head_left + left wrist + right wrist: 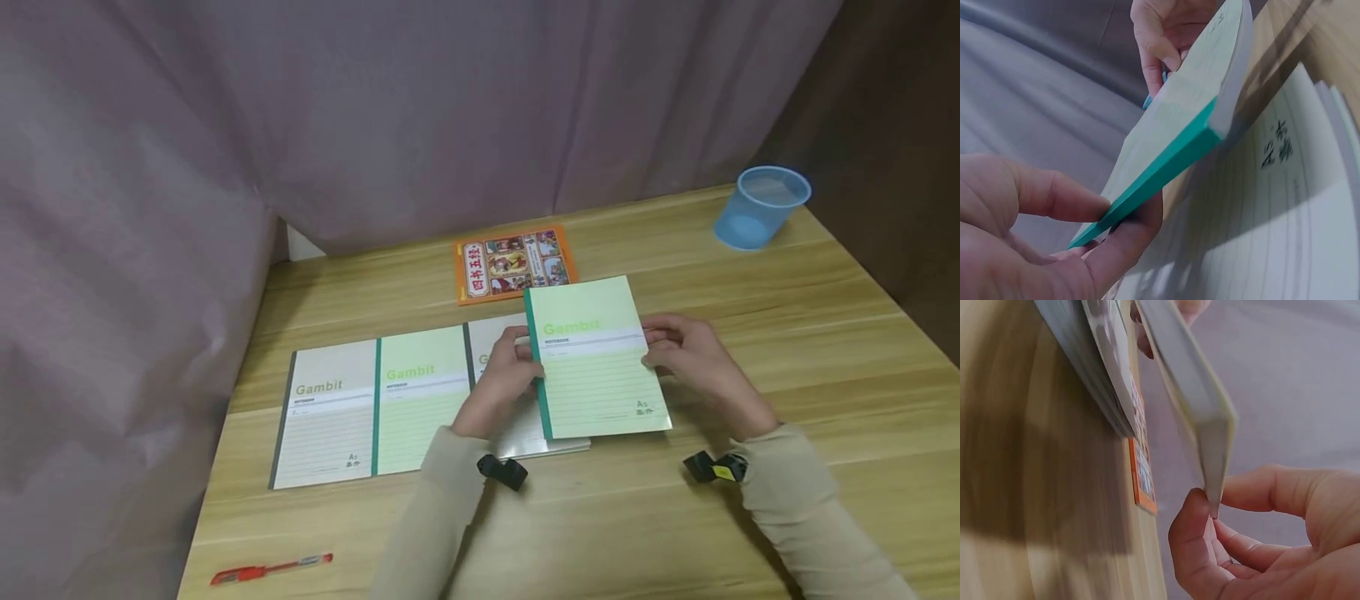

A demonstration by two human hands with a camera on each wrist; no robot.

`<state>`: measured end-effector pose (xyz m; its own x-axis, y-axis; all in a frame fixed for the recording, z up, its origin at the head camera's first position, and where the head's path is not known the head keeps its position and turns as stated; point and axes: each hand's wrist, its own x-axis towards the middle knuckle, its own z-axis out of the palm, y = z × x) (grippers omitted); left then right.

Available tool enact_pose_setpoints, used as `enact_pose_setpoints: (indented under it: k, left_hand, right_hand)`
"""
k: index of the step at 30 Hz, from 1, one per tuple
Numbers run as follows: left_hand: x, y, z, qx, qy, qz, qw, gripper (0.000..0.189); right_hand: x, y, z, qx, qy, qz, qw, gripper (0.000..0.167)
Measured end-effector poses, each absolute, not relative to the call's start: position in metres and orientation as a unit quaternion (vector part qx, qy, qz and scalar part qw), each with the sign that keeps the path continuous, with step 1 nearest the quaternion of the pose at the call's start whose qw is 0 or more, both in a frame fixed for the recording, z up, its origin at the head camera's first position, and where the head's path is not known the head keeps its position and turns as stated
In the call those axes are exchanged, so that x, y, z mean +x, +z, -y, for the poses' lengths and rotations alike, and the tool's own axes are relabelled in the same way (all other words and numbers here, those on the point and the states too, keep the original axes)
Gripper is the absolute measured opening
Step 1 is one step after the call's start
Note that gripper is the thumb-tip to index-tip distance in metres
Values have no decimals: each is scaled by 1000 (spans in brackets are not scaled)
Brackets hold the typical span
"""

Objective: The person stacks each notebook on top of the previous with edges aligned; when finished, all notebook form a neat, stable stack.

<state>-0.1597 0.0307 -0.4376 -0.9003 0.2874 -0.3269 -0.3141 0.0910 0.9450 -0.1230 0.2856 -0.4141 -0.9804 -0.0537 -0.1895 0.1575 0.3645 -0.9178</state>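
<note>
Both hands hold up a green Gambit notebook point(592, 375) with a teal spine, raised above the table. The left hand point(501, 379) pinches its spine edge between thumb and fingers, also plain in the left wrist view. On the opposite edge, the right hand point(697, 358) grips with thumb and curled fingers. Beneath it lies a white notebook point(558, 447) with a dark spine, largely covered by the held one and the left hand; the wrist views show a stack there. To its left lie another green notebook point(420, 417) and a white notebook point(326, 442), side by side.
An orange picture book point(491, 292) with Chinese characters lies behind the notebooks. A blue plastic cup-shaped bin point(738, 225) stands at the far right corner. Near the front left is a red pen point(262, 571). Grey curtains point(420, 125) hang behind the wooden table point(825, 375).
</note>
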Motion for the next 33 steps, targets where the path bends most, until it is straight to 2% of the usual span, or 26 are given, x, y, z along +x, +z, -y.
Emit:
enact_pose_setpoints:
  k: [14, 33]
  left_hand:
    - [-161, -436, 10, -16, 652, -726, 219, 64]
    - [-156, -435, 42, -23, 606, -775, 178, 71]
  right_hand:
    - [-134, -422, -252, 17, -553, -826, 107, 54]
    - [-146, -431, -219, 0, -577, -806, 135, 52]
